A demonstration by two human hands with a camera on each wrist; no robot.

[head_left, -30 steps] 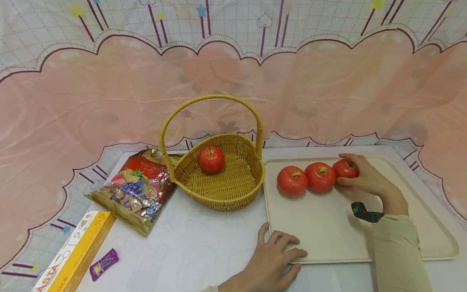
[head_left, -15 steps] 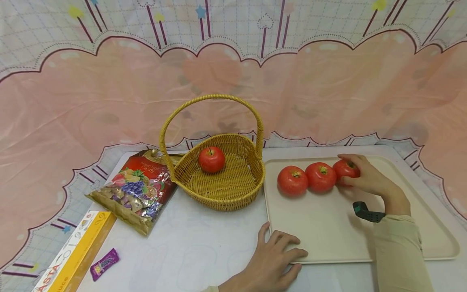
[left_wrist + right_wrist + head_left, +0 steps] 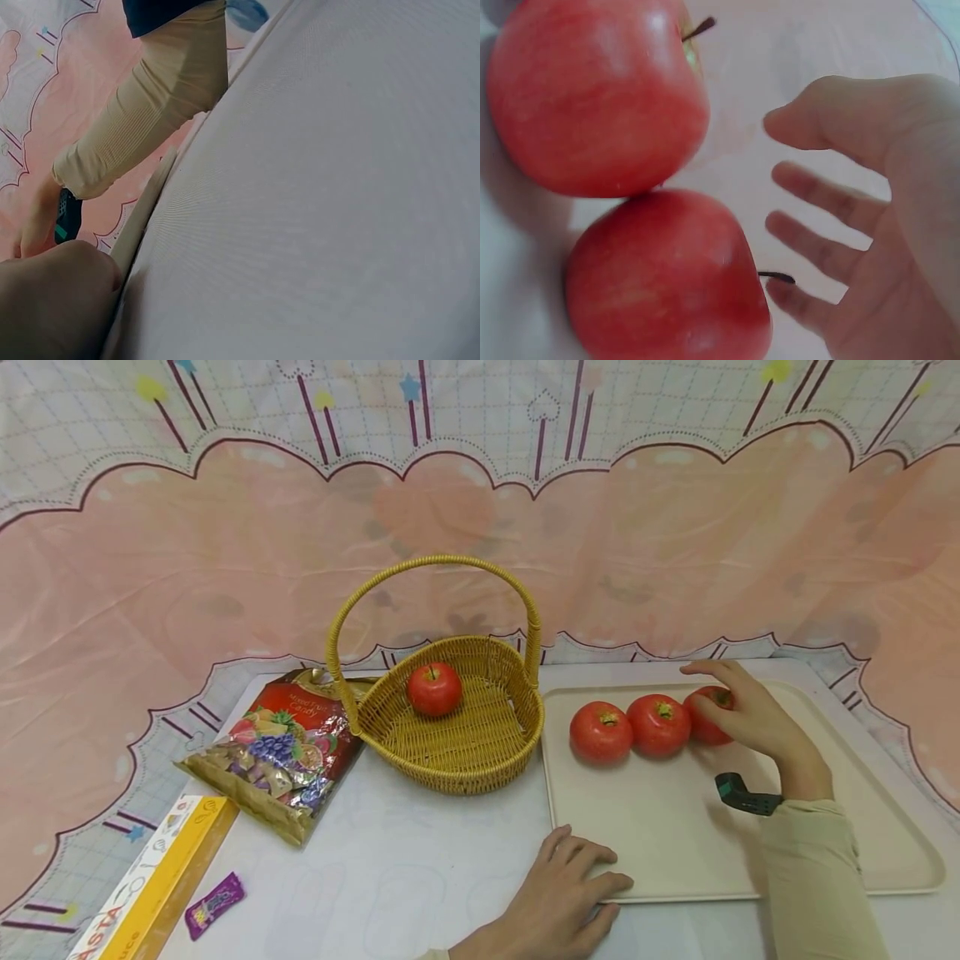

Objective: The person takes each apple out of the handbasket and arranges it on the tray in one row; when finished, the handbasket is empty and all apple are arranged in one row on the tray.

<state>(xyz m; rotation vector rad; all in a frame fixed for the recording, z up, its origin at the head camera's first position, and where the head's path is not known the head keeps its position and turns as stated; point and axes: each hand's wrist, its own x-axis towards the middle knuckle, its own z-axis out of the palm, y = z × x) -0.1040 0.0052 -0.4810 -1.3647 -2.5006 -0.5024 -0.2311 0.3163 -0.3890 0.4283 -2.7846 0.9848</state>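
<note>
My right hand (image 3: 757, 714) hovers over the rightmost of three red apples on the beige tray (image 3: 660, 835). In the right wrist view its thumb and fingers are spread and hold nothing, beside two apples. That rightmost apple (image 3: 707, 717) is partly hidden by the hand in the head view. To its left, touching in a row, are a middle apple (image 3: 658, 727) and a left apple (image 3: 601, 734). My left hand (image 3: 558, 893) rests with loosely spread fingers at the tray's near left corner. One more apple (image 3: 435, 689) lies inside the wicker basket (image 3: 465, 777).
A bag of mixed fruit candy (image 3: 288, 739) lies left of the basket. Nearer on the left are a yellow and white pasta box (image 3: 161, 877) and a purple wrapped candy (image 3: 214, 905). The basket's tall handle (image 3: 435, 560) arches upward. A patterned cloth hangs behind the table.
My right hand has let go of the rightmost apple, its fingers rising and shifting slightly left above it. The apples stay in place. My left hand has barely moved.
</note>
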